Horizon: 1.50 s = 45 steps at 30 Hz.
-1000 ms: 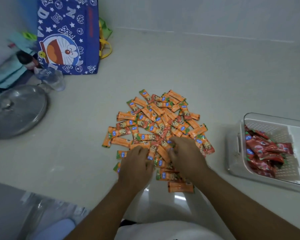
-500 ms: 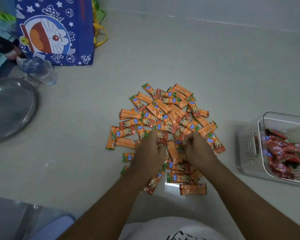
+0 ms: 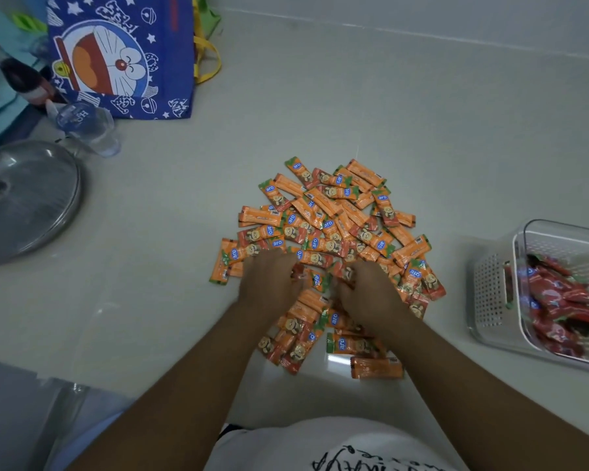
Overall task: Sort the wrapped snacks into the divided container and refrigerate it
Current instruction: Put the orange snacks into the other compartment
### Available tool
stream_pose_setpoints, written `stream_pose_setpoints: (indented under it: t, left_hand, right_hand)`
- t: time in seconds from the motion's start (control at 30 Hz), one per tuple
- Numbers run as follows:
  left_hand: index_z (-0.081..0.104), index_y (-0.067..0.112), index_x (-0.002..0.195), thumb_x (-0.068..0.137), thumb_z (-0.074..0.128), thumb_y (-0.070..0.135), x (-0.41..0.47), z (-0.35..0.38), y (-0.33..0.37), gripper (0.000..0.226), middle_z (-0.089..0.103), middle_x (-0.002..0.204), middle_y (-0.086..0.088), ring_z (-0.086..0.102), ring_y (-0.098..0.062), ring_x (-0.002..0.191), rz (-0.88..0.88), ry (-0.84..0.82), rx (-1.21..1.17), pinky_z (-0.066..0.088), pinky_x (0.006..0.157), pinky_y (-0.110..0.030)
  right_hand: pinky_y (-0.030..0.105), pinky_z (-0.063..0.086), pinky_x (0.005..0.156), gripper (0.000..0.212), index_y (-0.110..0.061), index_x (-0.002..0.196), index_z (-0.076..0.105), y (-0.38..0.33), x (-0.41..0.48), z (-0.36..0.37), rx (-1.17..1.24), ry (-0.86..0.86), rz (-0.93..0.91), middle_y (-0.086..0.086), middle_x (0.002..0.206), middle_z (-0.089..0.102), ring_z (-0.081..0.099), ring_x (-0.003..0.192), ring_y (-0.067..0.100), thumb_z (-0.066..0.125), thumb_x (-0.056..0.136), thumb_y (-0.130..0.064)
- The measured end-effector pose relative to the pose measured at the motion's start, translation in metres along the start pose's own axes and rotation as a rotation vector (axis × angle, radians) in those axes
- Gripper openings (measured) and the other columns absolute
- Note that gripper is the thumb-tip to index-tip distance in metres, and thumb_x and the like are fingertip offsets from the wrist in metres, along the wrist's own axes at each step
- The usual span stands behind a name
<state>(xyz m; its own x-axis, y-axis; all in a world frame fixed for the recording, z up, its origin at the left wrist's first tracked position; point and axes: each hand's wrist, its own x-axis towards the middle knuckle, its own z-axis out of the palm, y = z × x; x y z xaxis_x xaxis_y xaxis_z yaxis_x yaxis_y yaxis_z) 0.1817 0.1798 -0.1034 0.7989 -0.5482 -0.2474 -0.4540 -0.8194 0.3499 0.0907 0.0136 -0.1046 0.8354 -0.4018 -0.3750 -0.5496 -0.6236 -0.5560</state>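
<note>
Since the small orange foil-wrapped snack packets (image 3: 323,212) seem light and slippery, bunches are best clutched mid-pile, as is done by the curled left hand (image 3: 269,282) and right hand (image 3: 371,292).

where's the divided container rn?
Head view, far right edge, partly cut off: the divided container sits on the pale surface, right of the orange snacks and the right hand, with red snacks inside.

Soft even light — wide-angle warp, hands blurred.
</note>
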Motion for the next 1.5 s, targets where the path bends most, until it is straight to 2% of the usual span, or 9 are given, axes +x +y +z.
stream_pose_setpoints:
  t: [0.17,0.33,0.47,0.57,0.73,0.93,1.2,1.33,1.5]
  left_hand:
    - [0.057,0.024,0.095,0.1,0.056,0.039,-0.008,-0.008,-0.004,0.016,0.061,0.09,0.006,0.058,-0.021,0.092,-0.043,0.02,-0.17,0.041,0.094,-0.046]
    - [0.049,0.03,0.109,0.106,0.046,0.035,-0.032,-0.016,-0.004,0.007,0.068,0.081,0.004,0.066,-0.017,0.071,-0.096,-0.023,-0.494,0.053,0.064,-0.039]
    - [0.054,0.038,0.106,0.103,0.048,0.024,-0.049,-0.013,-0.006,0.016,0.064,0.078,0.01,0.059,-0.004,0.061,-0.109,-0.088,-0.451,0.045,0.053,-0.026]
    - [0.052,0.039,0.103,0.082,0.059,0.027,-0.061,-0.01,-0.006,0.025,0.067,0.085,0.01,0.062,-0.009,0.067,-0.104,-0.146,-0.397,0.049,0.057,-0.028]
    - [0.061,0.033,0.111,0.075,0.082,0.036,-0.065,0.002,-0.006,0.042,0.067,0.11,0.009,0.063,-0.018,0.102,-0.112,-0.19,-0.131,0.054,0.088,-0.037]
    - [0.067,0.018,0.096,0.087,0.074,0.039,-0.06,0.009,-0.01,0.023,0.071,0.095,0.0,0.066,-0.02,0.088,-0.02,-0.069,-0.198,0.056,0.077,-0.037]
    - [0.048,0.03,0.092,0.09,0.06,0.023,-0.061,0.005,-0.014,0.014,0.063,0.077,0.009,0.061,-0.008,0.068,-0.072,-0.04,-0.416,0.052,0.058,-0.031]
    - [0.053,0.036,0.108,0.082,0.074,0.02,-0.056,0.012,-0.008,0.037,0.071,0.098,0.01,0.067,-0.009,0.087,-0.079,-0.093,-0.367,0.06,0.071,-0.032]
    - [0.069,0.023,0.1,0.078,0.082,0.035,-0.041,0.02,-0.003,0.028,0.068,0.099,0.004,0.063,-0.02,0.095,-0.015,-0.037,-0.088,0.056,0.078,-0.036]
  right_hand:
    - [0.03,0.043,0.054,0.01,-0.025,0.1,0.05,0.011,-0.009,-0.019,0.033,-0.069,0.011,-0.002,0.082,0.061,0.058,0.069,0.014,0.055,0.098,-0.034]
    - [0.031,0.038,0.052,0.011,-0.03,0.088,0.045,0.018,-0.033,-0.02,0.117,-0.105,-0.016,-0.001,0.075,0.057,0.052,0.061,0.013,0.043,0.099,-0.03]
    - [0.03,0.034,0.053,0.015,-0.03,0.083,0.042,0.018,-0.045,-0.01,0.045,-0.109,-0.104,-0.006,0.077,0.053,0.05,0.066,0.01,0.054,0.091,-0.026]
    - [0.036,0.048,0.068,0.024,-0.027,0.096,0.05,0.017,-0.049,-0.004,-0.151,-0.122,-0.199,-0.005,0.092,0.058,0.056,0.085,0.018,0.068,0.08,-0.031]
    - [0.036,0.044,0.083,0.03,-0.016,0.103,0.056,0.022,-0.047,0.005,-0.271,-0.103,-0.203,0.006,0.107,0.057,0.052,0.102,0.027,0.072,0.084,-0.033]
    - [0.035,0.046,0.072,0.023,-0.033,0.092,0.047,0.024,-0.042,-0.007,-0.057,-0.046,-0.129,0.009,0.101,0.057,0.056,0.092,0.028,0.067,0.089,-0.021]
    - [0.039,0.052,0.076,0.026,-0.027,0.095,0.057,0.018,-0.032,-0.019,-0.144,-0.013,-0.078,-0.002,0.083,0.054,0.052,0.097,0.029,0.072,0.08,-0.043]
    - [0.042,0.053,0.083,0.029,-0.021,0.103,0.065,0.014,-0.03,-0.014,-0.3,-0.032,-0.135,0.004,0.096,0.066,0.055,0.106,0.031,0.076,0.079,-0.032]
    - [0.04,0.048,0.087,0.022,-0.022,0.098,0.064,0.02,-0.024,-0.012,-0.304,-0.018,-0.164,0.0,0.1,0.058,0.05,0.103,0.027,0.073,0.085,-0.037]
